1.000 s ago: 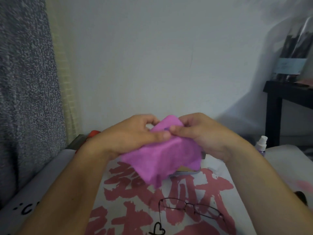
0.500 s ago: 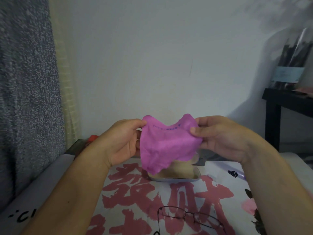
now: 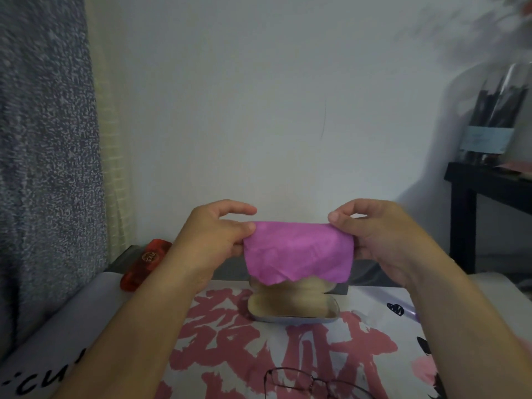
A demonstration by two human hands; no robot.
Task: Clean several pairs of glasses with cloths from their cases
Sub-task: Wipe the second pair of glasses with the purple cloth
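Here, purple cloth pinched taut at both top corners by left hand and right hand. Soft, limp, featherlight; best taken by the edges. Thin-framed glasses below, probably fragile.

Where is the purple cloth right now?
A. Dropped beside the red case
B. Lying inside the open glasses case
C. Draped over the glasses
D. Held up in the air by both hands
D: the left hand and right hand each pinch a top corner of the purple cloth, which hangs above the open glasses case.
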